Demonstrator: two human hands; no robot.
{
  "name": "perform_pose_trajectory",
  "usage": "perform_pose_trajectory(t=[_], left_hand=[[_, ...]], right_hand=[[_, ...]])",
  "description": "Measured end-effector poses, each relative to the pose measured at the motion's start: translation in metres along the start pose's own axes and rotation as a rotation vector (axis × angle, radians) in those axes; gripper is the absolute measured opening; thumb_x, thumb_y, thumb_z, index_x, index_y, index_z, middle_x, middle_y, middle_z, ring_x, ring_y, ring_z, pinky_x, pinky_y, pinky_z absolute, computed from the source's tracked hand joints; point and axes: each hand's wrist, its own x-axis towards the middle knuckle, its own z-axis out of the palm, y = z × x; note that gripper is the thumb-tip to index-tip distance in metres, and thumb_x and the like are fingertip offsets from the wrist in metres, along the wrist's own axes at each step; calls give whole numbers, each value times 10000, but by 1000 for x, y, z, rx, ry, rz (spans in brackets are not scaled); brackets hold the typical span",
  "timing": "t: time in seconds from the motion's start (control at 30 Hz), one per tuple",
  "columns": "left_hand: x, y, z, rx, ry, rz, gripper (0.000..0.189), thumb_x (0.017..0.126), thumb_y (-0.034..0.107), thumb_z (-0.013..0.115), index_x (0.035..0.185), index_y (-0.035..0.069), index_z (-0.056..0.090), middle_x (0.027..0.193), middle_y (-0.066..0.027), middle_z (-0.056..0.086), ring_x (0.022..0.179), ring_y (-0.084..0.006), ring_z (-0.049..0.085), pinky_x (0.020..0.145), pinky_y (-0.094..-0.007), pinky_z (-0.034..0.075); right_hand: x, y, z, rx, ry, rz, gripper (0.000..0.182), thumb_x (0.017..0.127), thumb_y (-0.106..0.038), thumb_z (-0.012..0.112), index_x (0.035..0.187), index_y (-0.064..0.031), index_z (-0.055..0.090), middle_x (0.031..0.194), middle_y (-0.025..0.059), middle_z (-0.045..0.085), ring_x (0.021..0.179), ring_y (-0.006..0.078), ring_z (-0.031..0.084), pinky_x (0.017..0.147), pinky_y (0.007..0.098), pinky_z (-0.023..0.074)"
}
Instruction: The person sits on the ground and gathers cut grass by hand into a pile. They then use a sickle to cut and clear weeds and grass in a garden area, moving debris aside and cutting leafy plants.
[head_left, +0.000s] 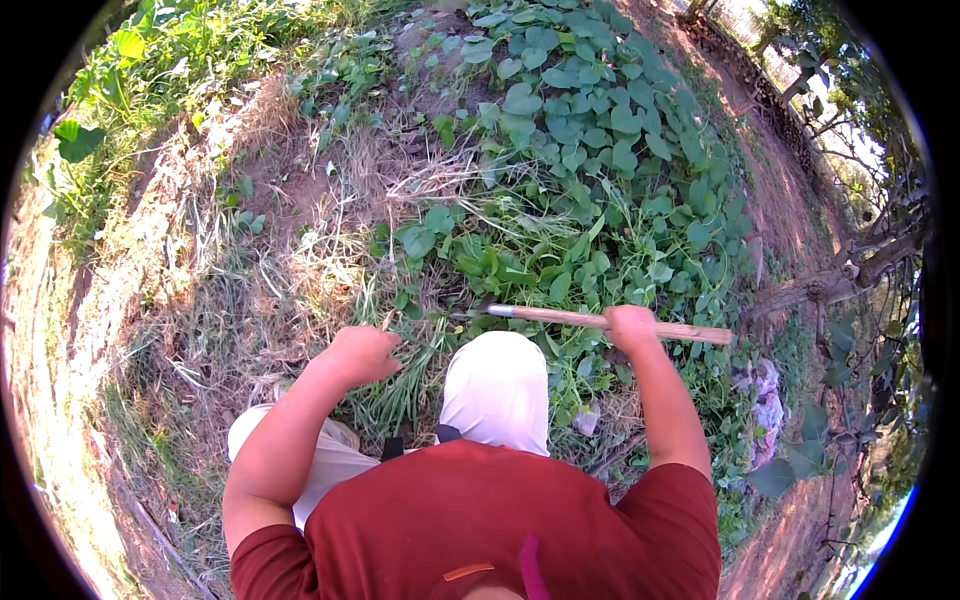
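Note:
My right hand (631, 328) is closed around the wooden handle of a sickle-like hand tool (559, 315). The handle lies nearly level, its butt jutting out to the right. A metal collar joins it to a dark head at the left end, which is partly lost among weeds and grass, so the blade's full shape is hidden. To the left, my left hand (364, 355) is curled at a tuft of long green grass (412, 379), with a pale stalk poking up beside the knuckles. My knee in light trousers (495, 390) rises between both hands.
Broad-leaved vines (585, 112) cover a mound ahead and to the right. Dry cut grass (322, 262) litters the left ground. A bare tree branch (825, 289) reaches in from the right, above crumpled plastic waste (765, 412). Leafy plants (97, 142) grow at the far left.

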Motion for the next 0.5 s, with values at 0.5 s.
perform_pose_trajectory(t=[0.5], left_hand=[[9, 12, -12, -30, -15, 98, 457, 804, 361, 588, 1178, 99, 565, 909, -156, 658, 878, -324, 622, 772, -423, 491]], right_hand=[[-210, 304, -112, 317, 1093, 962, 444, 770, -391, 658, 818, 48, 623, 731, 196, 622, 676, 324, 606, 649, 428, 449]])
